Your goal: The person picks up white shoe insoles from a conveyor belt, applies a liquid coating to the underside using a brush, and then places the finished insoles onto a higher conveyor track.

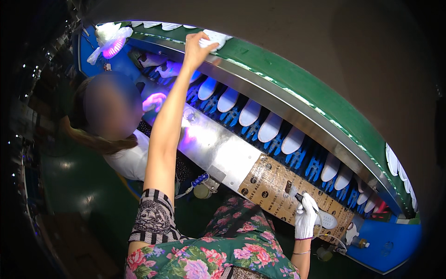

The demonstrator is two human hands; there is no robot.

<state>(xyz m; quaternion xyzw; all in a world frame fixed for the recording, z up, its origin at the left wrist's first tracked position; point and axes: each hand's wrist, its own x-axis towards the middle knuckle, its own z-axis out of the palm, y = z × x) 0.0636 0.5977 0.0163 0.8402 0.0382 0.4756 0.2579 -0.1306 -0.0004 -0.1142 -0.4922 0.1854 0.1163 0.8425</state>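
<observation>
l hand (pixel 197 50) holds white piece (pixel 219 39) nr belt (pixel 278 70) edge (open rm rt)

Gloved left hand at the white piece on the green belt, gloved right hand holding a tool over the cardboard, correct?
Not quite: the head view shows the left hand bare, at the white piece on the green belt; the gloved right hand does hold the tool.

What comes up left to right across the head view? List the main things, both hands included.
Crumpled white plastic bag, bare left hand, right hand in a white knit glove, small yellowish container, stacked white rounded pieces.
</observation>
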